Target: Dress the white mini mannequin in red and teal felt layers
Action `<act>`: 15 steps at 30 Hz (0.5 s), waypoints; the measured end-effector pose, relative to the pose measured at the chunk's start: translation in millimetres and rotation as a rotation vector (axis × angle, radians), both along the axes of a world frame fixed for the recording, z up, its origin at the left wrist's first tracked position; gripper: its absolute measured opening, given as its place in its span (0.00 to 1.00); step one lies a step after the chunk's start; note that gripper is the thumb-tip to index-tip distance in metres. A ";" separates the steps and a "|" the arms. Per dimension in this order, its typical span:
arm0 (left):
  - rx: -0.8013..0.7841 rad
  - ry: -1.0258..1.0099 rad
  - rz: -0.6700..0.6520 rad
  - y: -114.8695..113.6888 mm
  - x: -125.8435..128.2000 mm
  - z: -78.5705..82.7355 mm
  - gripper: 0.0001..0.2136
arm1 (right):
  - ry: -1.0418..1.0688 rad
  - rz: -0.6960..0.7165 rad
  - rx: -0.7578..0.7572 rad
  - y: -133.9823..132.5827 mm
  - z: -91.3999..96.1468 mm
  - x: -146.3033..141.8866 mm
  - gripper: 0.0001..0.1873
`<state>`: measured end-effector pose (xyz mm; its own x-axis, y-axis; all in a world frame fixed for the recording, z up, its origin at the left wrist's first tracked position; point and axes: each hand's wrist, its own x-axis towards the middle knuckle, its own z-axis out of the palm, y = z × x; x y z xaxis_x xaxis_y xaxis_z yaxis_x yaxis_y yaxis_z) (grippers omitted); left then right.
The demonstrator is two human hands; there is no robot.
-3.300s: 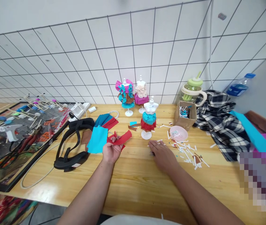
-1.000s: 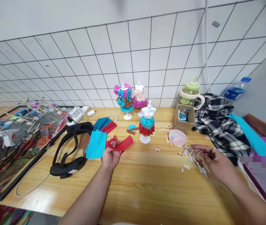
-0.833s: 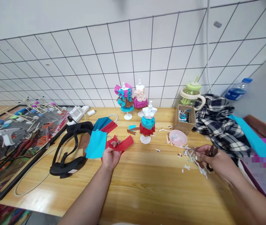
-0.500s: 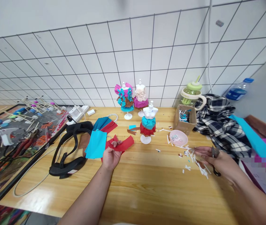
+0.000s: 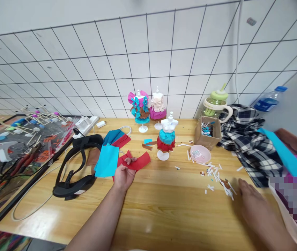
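Observation:
My left hand (image 5: 124, 175) is closed on a strip of red crepe paper (image 5: 141, 161), palm up, its fingers curled over the strip. Beside it lie turquoise crepe paper sheets (image 5: 107, 161). My right hand (image 5: 255, 202), smeared by motion, is low over the table at the right, just beyond a heap of white paper scraps (image 5: 224, 186); whatever it may hold is hidden. A small white dress form (image 5: 169, 125) in a turquoise top and red skirt stands between the hands. Behind it are two more dressed forms, one in magenta, turquoise and brown (image 5: 139, 108), the other in cream and magenta (image 5: 158, 105).
A pink dish (image 5: 202, 159) of small bits and a cardboard box (image 5: 208, 140) of scraps stand at the right, near a green-lidded jug (image 5: 215, 104) and a checked cloth (image 5: 250, 136). At the left are a black head strap (image 5: 69, 191), a power strip (image 5: 87, 125) and a glue gun (image 5: 3, 150).
My right hand has drawn back from the scraps, rightward and nearer to me. The dark-handled tool seen in it before no longer shows. My left hand still holds the red strip.

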<state>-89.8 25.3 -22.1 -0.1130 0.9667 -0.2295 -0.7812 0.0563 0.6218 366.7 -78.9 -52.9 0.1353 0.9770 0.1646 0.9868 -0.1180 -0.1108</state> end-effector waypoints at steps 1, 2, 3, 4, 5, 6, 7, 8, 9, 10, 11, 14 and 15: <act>-0.002 0.000 -0.006 -0.2 0.5 -0.1 0.05 | -0.082 -0.013 -0.007 -8.2 -9.0 -11.2 0.29; -0.003 -0.001 -0.011 -0.4 1.1 -0.1 0.05 | -0.134 -0.009 -0.031 -14.2 -16.7 -23.1 0.29; -0.002 -0.001 -0.014 -0.6 1.8 -0.1 0.05 | -0.161 -0.010 -0.042 -17.4 -22.8 -35.0 0.29; 0.002 -0.001 -0.014 -0.7 2.6 -0.1 0.05 | -0.177 -0.022 -0.044 -17.6 -27.2 -46.1 0.29; 0.007 0.000 -0.013 -0.7 3.2 0.0 0.05 | -0.183 -0.047 -0.044 -15.0 -30.1 -55.9 0.29; 0.010 0.002 -0.013 -0.7 3.7 0.2 0.06 | -0.178 -0.047 -0.054 -9.8 -31.6 -64.1 0.30; 0.011 0.007 -0.017 -0.8 3.8 0.5 0.06 | -0.164 -0.054 -0.060 -2.5 -31.9 -70.4 0.31; 0.008 0.013 -0.024 -0.9 3.7 0.9 0.05 | -0.136 -0.053 -0.064 6.0 -31.0 -74.7 0.32; 0.003 0.022 -0.035 -1.1 3.2 1.3 0.05 | -0.099 -0.045 -0.066 14.9 -29.0 -77.0 0.33; -0.003 0.031 -0.046 -1.3 2.5 1.8 0.04 | -0.053 -0.041 -0.061 23.4 -25.6 -77.5 0.34; -0.009 0.043 -0.055 -1.6 1.6 2.4 0.04 | 0.001 -0.031 -0.050 30.7 -20.6 -76.5 0.36; -0.016 0.087 -0.066 -2.0 -0.4 3.8 0.03 | 0.168 0.080 0.017 41.5 5.0 -68.2 0.39; -0.014 0.108 -0.065 -1.8 -0.5 4.0 0.04 | 0.222 0.113 0.030 41.5 16.6 -64.9 0.38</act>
<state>-90.2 23.4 -18.1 -0.0754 0.9695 -0.2331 -0.7044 0.1137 0.7006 301.8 -37.4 -36.3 0.0619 0.9831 0.1725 0.9445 -0.0018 -0.3286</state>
